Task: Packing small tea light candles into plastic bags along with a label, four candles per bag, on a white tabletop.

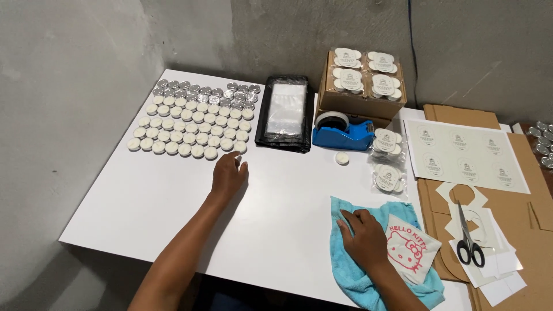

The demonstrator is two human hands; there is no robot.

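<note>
The left hand (227,175) lies flat and loose on the white worktop (173,207), holding nothing, fingertips just short of the nearest white tealights (190,129), which lie in rows ahead of it with silver cups (204,92) behind them. The right hand (363,236), well apart from the left, presses palm-down on a blue cloth (351,270) at the worktop's near edge, fingers spread, gripping nothing. Ahead of the right hand lie a single tealight (342,158), a blue tape dispenser (343,132), a stack of clear bags (285,112) and a box (360,86) of packed tealights; to its right are scissors (469,242) on paper scraps, with a label sheet (466,155) beyond them.
</note>
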